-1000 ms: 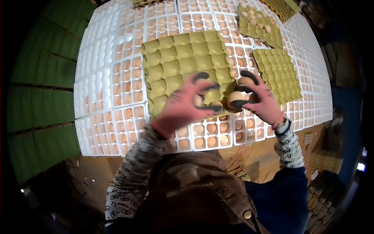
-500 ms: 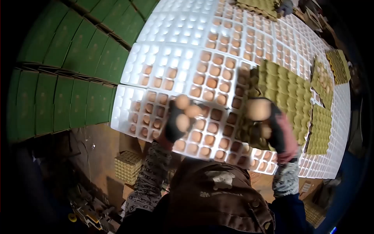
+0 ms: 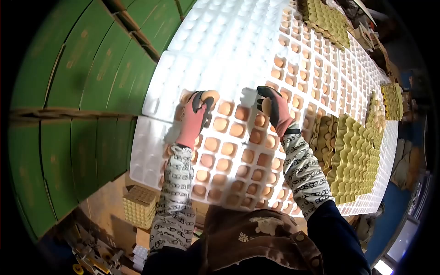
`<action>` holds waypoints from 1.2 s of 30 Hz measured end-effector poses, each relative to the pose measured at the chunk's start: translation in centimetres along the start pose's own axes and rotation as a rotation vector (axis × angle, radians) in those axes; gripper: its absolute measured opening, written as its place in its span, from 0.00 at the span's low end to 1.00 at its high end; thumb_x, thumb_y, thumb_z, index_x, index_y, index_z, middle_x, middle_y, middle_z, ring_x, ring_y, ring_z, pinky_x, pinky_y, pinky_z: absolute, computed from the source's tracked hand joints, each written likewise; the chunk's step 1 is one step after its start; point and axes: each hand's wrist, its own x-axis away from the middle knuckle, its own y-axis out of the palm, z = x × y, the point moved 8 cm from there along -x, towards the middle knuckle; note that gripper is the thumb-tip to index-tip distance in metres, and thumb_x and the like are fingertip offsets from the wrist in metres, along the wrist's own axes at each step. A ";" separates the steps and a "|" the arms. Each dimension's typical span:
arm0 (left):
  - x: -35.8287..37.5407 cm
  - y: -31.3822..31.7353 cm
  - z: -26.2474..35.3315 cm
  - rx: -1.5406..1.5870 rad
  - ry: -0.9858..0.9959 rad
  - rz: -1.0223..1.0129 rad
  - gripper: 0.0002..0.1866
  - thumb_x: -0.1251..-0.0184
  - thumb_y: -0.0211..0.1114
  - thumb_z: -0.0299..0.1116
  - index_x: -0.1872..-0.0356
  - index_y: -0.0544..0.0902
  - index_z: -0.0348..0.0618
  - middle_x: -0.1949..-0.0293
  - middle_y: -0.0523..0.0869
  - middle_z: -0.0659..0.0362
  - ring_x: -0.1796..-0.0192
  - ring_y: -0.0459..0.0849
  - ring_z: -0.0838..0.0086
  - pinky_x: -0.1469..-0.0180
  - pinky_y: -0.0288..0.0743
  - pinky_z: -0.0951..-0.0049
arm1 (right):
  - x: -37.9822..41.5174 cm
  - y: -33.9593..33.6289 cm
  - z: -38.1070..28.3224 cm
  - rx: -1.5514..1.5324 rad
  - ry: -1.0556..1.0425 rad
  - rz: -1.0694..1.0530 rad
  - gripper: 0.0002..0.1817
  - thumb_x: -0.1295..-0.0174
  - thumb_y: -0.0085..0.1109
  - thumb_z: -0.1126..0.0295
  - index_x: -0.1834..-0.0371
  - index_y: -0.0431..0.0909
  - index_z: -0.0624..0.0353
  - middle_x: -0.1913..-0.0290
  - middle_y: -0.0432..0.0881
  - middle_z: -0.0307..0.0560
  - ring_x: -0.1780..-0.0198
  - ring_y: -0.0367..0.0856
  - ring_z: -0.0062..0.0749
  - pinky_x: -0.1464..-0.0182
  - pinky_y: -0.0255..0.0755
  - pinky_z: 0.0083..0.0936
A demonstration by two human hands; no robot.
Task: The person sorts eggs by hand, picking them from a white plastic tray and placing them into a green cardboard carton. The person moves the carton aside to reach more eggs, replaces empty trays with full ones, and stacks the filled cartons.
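My left hand (image 3: 195,117), in a pink and black glove, is closed around an egg (image 3: 211,97) at the left part of the white foam egg tray (image 3: 149,146). Whether more eggs sit under its fingers is hidden. Over the tray to its right, my right hand (image 3: 277,109), gloved the same way, holds a brown egg (image 3: 266,107) between thumb and fingers. Brown eggs fill many of the tray's square pockets below and between both hands, such as one egg (image 3: 220,123) close to the left hand.
Green cartons (image 3: 68,160) are stacked along the left. Olive pulp egg flats (image 3: 355,160) lie on the trays right of my right arm, with more pulp flats (image 3: 325,23) at the far side. A block of flats (image 3: 140,206) stands low on the left.
My right hand has moved left from the pulp flats to the foam tray with an egg. My left hand, which showed three eggs, has moved up and left; one egg shows there now.
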 end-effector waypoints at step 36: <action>9.9 38.2 18.9 -0.570 0.546 -0.328 0.28 0.46 0.74 0.34 0.43 0.78 0.43 0.49 0.76 0.49 0.48 0.78 0.52 0.45 0.74 0.59 | 46.4 -85.0 -0.4 1.198 0.552 0.881 0.26 0.30 0.56 0.59 0.31 0.69 0.55 0.42 0.79 0.58 0.45 0.80 0.52 0.41 0.72 0.37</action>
